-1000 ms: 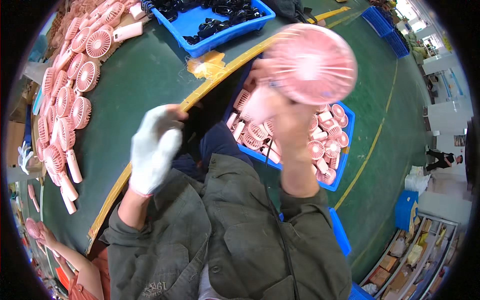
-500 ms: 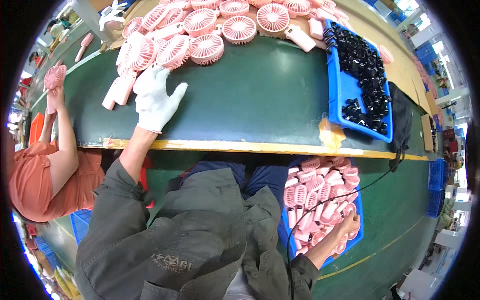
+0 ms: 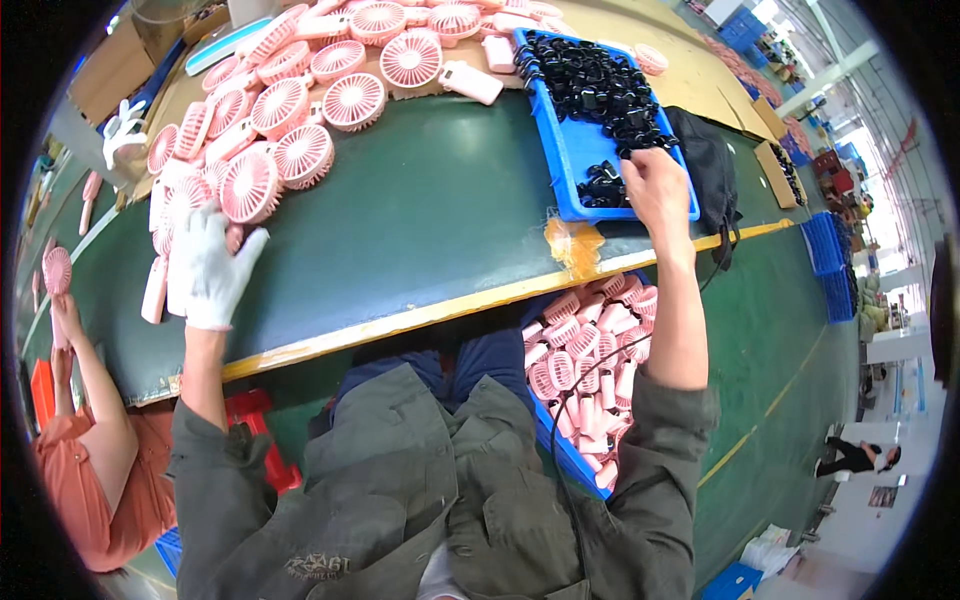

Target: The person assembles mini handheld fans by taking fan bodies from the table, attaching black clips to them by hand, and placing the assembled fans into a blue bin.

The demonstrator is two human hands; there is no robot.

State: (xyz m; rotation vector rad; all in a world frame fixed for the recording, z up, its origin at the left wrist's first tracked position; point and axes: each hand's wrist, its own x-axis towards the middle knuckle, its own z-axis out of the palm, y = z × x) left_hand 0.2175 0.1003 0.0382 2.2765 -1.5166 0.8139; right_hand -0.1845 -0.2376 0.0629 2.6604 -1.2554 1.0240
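Note:
My left hand [image 3: 208, 270], in a white glove, reaches onto the near left end of a heap of pink handheld fans [image 3: 250, 187]. Its thumb stands apart from the fingers, and the fingers lie over the fans with nothing visibly gripped. My right hand [image 3: 660, 190] is bare and hangs over the near right part of a blue tray [image 3: 561, 170] of small shiny black parts [image 3: 600, 90]. Its fingers are curled together among the parts; whatever they hold is hidden.
Below the table's yellow edge [image 3: 400, 323] a blue crate of pink fans [image 3: 590, 370] stands beside my legs, with a black cord hanging across it. A black bag [image 3: 705, 160] lies right of the tray. At left, a person in orange [image 3: 100, 470] holds a pink fan.
My right hand has left the fans in the lower crate and come up to the tray of black parts. The left hand still reaches into the fan heap, and the view has turned.

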